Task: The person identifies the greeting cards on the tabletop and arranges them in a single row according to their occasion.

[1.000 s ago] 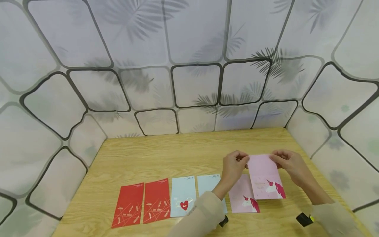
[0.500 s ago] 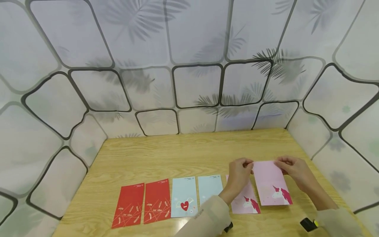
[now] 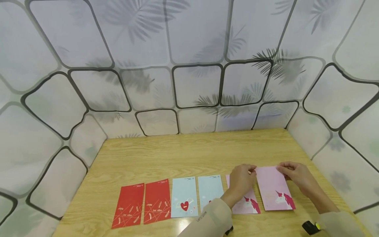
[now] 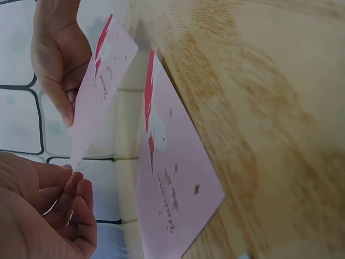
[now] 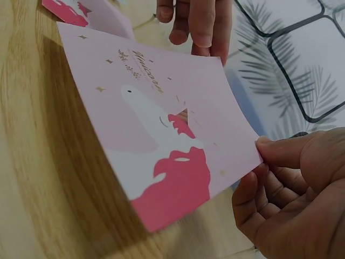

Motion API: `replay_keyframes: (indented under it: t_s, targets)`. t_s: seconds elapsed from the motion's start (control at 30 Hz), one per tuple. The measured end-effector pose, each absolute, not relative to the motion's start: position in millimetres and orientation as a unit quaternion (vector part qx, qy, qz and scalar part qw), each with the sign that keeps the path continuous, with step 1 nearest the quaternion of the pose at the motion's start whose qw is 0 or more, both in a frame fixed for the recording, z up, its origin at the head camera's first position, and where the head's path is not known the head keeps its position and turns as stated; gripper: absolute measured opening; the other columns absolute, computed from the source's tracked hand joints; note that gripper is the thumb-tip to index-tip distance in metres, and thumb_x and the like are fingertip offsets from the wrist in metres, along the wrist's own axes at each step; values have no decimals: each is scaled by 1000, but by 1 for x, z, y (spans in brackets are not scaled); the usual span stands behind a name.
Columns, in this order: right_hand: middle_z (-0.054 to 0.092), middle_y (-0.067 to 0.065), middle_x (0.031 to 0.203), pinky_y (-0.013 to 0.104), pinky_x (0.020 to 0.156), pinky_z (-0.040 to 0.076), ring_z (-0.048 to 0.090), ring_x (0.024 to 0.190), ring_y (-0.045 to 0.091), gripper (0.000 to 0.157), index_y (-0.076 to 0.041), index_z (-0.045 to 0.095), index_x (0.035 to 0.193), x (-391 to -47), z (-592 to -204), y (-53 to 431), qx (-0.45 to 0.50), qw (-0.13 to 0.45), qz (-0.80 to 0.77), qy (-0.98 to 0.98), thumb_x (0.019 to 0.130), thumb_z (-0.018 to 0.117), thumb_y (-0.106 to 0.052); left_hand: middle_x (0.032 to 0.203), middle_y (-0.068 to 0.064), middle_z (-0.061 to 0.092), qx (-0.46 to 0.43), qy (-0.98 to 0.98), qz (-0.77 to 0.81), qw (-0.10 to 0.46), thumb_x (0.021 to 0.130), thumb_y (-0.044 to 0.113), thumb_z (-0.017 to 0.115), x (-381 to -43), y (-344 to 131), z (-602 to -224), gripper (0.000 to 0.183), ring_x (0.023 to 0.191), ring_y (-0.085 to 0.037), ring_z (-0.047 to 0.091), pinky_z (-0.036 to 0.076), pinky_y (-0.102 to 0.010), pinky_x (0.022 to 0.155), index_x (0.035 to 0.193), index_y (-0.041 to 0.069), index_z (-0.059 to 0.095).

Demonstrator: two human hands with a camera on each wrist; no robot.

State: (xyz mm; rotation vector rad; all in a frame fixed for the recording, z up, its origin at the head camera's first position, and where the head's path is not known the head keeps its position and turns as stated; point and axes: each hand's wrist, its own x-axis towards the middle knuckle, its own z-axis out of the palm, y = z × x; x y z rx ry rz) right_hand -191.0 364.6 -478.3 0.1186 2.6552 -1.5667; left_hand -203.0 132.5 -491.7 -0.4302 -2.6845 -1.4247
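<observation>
Both hands hold a pink card (image 3: 273, 187) printed with a white unicorn with a magenta mane. My left hand (image 3: 241, 181) pinches its far left corner between thumb and fingertips, as the left wrist view shows. At the far right corner, the thumb and fingers of my right hand (image 5: 294, 183) grip the card. It is tilted above the table, its far edge raised, with a shadow beneath it in the right wrist view. A matching pink unicorn card (image 4: 172, 162) lies flat just to the left, partly hidden by my left hand in the head view.
Leftward along the wooden table (image 3: 177, 151) lie two light blue cards with red hearts, the nearer one (image 3: 208, 189) partly covered by my left sleeve, then two red cards (image 3: 157, 200). A patterned curtain (image 3: 195, 85) encloses the table's back and sides.
Both hands have moved the held pink card rightward and lower, toward the table beside the matching one. The other cards have stayed in place.
</observation>
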Motion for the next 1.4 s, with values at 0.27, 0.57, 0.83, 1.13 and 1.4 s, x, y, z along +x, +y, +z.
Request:
replay_keyframes:
  t_s: [0.27,0.57,0.83,1.13,1.4]
  targets:
    - [71,2,99,29,71,59,67,80,11,46,14,61,124,-190,-487,368,48,30,-505,861,105,64,-28,87,15,70,-162,-905,-393,32,90,15,78,-202,134,-494,27,73,3,51,39,-14,60,117,17,80]
    - [70,3,96,28,68,56,62,77,9,41,12,63,119,-188,-496,369,51,25,-486,872,105,64,-28,92,10,66,-164,-919,-357,9,89,20,83,-198,138,-497,26,98,-7,57,43,-16,73,115,17,80]
    - [71,5,95,25,66,54,59,77,8,40,10,66,116,-185,-499,368,52,13,-465,884,104,65,-28,104,3,70,-185,-935,-302,22,86,25,85,-199,142,-501,12,96,-8,57,46,-17,84,91,17,78]
    - [72,6,92,22,66,51,57,76,6,38,9,68,113,-185,-504,369,49,1,-436,898,103,67,-28,97,6,65,-217,-956,-197,22,84,39,85,-197,142,-500,21,90,-8,50,42,-21,80,92,20,78]
    - [70,5,86,25,61,52,58,72,10,33,7,69,111,-183,-510,366,52,-1,-438,897,102,69,-24,95,7,62,-206,-960,-190,10,83,40,86,-198,143,-503,25,89,-8,47,41,-21,79,98,22,80]
